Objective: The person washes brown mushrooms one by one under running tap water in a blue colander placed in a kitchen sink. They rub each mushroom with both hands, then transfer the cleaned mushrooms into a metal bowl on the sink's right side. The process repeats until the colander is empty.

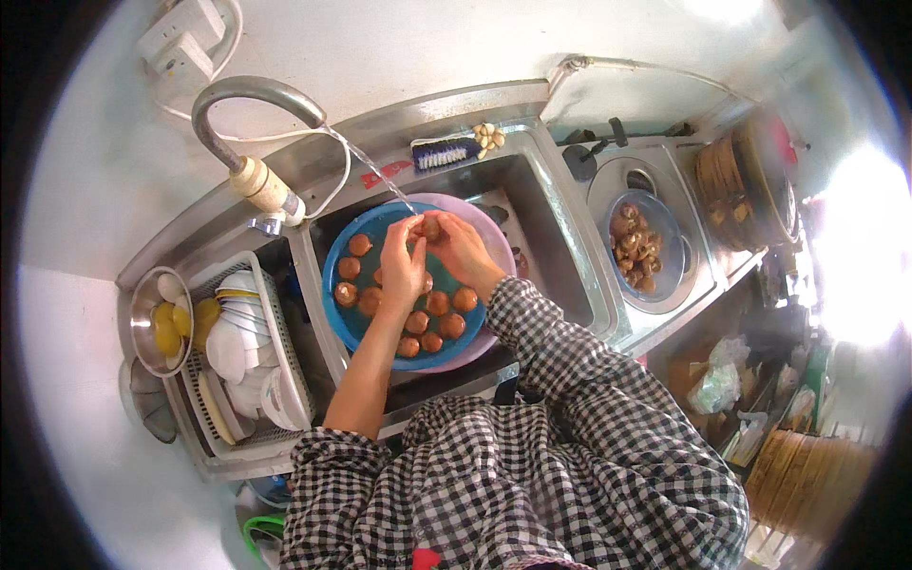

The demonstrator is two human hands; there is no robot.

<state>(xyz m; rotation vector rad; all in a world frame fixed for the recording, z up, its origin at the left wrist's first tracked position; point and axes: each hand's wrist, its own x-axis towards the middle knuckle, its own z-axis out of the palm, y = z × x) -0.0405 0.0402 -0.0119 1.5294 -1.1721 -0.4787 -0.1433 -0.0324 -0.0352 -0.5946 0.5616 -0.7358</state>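
Both hands meet over a blue plastic basin of water, in which several round brown mushroom caps float. Between the fingertips of my left hand and my right hand is one brown mushroom, partly covered by the fingers. A thin stream of water runs from the curved metal faucet down to the fingers. The blue basin sits in a larger pink basin inside the steel sink.
A scrub brush and small pale pieces lie on the sink's back ledge. At left stand a dish rack of white bowls and a steel bowl. On the right, a clear bowl holds more mushrooms, beside a bamboo steamer.
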